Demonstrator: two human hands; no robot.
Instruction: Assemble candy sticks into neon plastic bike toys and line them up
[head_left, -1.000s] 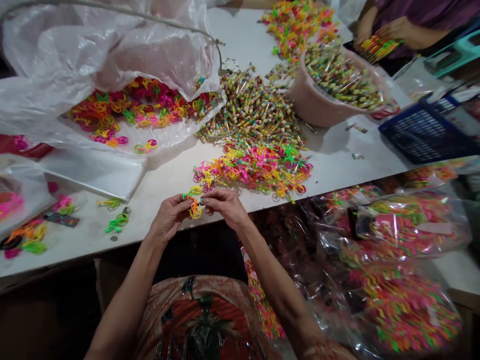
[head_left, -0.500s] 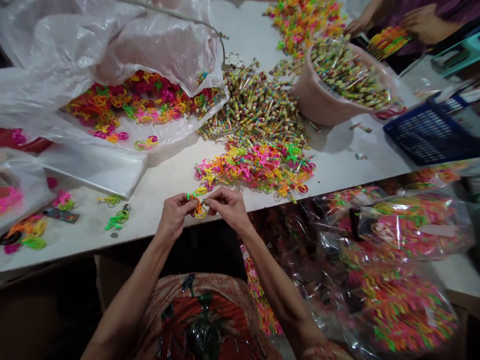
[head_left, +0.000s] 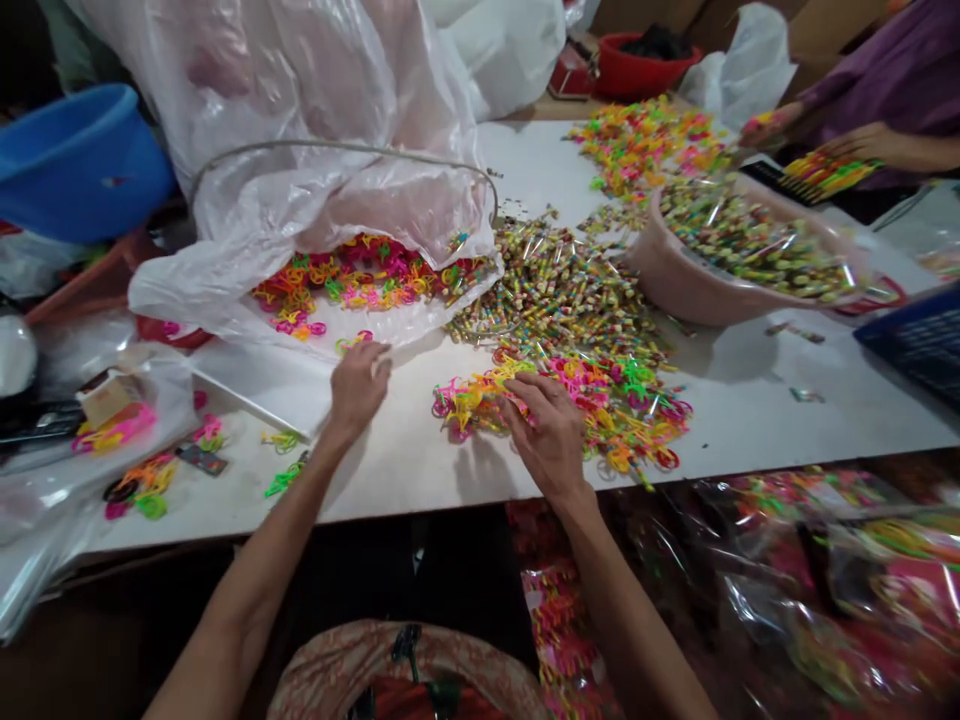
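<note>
My left hand (head_left: pixel 358 392) is at the front lip of a translucent plastic bag (head_left: pixel 420 335), its fingers loosely bent and apart. Just past its fingertips are a few small bright plastic toys (head_left: pixel 351 342) with ring-shaped parts; no toy shows in the hand. More of these toys, in pink, orange, yellow and green, lie deeper inside the bag (head_left: pixel 375 272). My right hand (head_left: pixel 551 432) hovers over or touches the left part of a mixed heap of similar toys (head_left: pixel 630 400), fingers spread. Its fingertips partly cover the heap, so contact is unclear.
Behind the heap lies a large pile of small wrapped sticks (head_left: pixel 570 290). A pink tub (head_left: pixel 690 285) holds more of them. A blue basket (head_left: pixel 915 345) stands at right. Across the table, a co-worker's hand (head_left: pixel 870 145) holds a row of colourful pieces. Filled bags (head_left: pixel 885 590) lie below the table edge.
Both hands were together at the table edge, holding a small yellow and orange plastic toy. They have moved apart, left toward the bag, right to the heap; the toy is gone from them. The view tilted up.
</note>
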